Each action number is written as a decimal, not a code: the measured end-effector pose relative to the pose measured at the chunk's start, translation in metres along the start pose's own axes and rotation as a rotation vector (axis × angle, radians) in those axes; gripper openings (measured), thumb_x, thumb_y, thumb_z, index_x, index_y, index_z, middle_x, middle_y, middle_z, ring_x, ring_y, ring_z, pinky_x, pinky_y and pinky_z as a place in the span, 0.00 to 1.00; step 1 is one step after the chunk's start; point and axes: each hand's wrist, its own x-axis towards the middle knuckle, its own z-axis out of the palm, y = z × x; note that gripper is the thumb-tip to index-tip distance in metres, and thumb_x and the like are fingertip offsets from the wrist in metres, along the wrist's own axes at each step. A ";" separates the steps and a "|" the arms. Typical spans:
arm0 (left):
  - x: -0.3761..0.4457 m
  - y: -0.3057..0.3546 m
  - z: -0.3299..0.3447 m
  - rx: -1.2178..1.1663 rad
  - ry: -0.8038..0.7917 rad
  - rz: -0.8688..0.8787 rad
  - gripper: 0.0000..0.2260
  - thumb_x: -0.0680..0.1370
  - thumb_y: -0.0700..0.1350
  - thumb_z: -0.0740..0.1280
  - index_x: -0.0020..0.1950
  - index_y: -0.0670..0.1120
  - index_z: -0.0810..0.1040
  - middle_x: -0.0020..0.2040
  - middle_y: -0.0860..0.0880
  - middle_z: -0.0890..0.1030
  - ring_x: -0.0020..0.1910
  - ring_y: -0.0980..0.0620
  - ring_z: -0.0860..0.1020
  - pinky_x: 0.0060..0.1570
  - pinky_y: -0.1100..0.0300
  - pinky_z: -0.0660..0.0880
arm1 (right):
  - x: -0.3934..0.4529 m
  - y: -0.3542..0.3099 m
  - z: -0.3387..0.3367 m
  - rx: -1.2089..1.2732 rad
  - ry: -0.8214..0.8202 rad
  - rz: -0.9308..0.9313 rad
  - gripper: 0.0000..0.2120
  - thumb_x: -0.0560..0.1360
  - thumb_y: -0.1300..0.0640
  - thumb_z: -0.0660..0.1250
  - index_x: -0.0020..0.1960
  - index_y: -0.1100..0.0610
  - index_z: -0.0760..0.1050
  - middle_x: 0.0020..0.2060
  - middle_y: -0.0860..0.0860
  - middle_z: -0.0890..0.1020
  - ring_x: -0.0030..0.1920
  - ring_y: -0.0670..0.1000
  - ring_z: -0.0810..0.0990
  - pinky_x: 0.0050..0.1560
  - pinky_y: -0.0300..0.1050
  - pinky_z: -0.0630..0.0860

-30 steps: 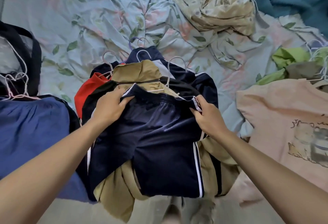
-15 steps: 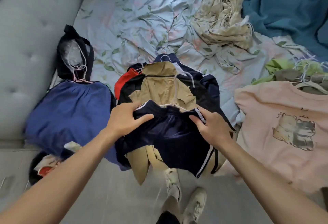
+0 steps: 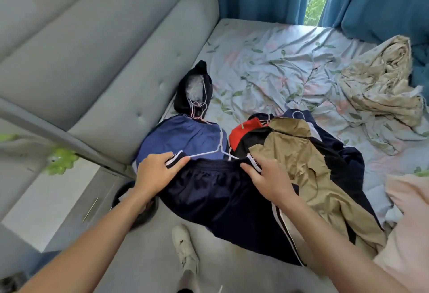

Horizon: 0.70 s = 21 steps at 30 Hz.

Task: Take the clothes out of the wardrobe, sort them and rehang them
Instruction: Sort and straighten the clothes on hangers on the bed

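Observation:
Navy track trousers [image 3: 222, 200] with white side stripes hang on a white wire hanger [image 3: 217, 152] at the bed's near edge. My left hand [image 3: 155, 174] grips the waistband's left end and my right hand [image 3: 267, 177] grips its right end. The trousers lie partly over a blue garment [image 3: 181, 139] on the left. To the right sits a pile with a tan garment [image 3: 299, 160], a red one [image 3: 243, 131] and dark navy clothes, each on hangers.
A black garment [image 3: 195, 88] on pink hangers lies by the grey padded headboard [image 3: 92, 60]. Crumpled cream fabric [image 3: 380, 84] sits at the far right, a pink shirt [image 3: 408, 223] at the near right. A white nightstand [image 3: 53, 195] and a dark bin [image 3: 137, 207] stand left.
Both hands have carried the navy trousers leftward off the tan pile, towards the blue garment. The view has swung left and up, showing headboard and curtains.

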 end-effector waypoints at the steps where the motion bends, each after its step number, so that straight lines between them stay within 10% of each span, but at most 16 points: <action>1: 0.013 -0.023 -0.006 0.005 0.020 -0.027 0.33 0.75 0.76 0.62 0.36 0.45 0.69 0.27 0.50 0.74 0.30 0.52 0.74 0.31 0.54 0.69 | 0.018 -0.012 0.016 0.004 0.005 -0.010 0.21 0.80 0.44 0.70 0.37 0.51 0.63 0.27 0.48 0.70 0.30 0.52 0.70 0.33 0.55 0.68; 10: 0.193 -0.177 0.009 0.032 -0.086 -0.072 0.30 0.76 0.74 0.64 0.35 0.48 0.72 0.29 0.52 0.74 0.33 0.45 0.73 0.35 0.51 0.70 | 0.193 -0.060 0.176 -0.059 0.006 0.160 0.22 0.80 0.38 0.67 0.39 0.54 0.68 0.30 0.51 0.75 0.34 0.56 0.75 0.37 0.58 0.75; 21: 0.381 -0.256 0.156 0.035 -0.130 0.079 0.24 0.80 0.66 0.66 0.47 0.44 0.78 0.49 0.38 0.81 0.51 0.34 0.79 0.46 0.46 0.72 | 0.354 0.033 0.292 -0.166 0.080 0.301 0.19 0.79 0.35 0.63 0.51 0.51 0.68 0.41 0.51 0.82 0.45 0.60 0.80 0.46 0.59 0.77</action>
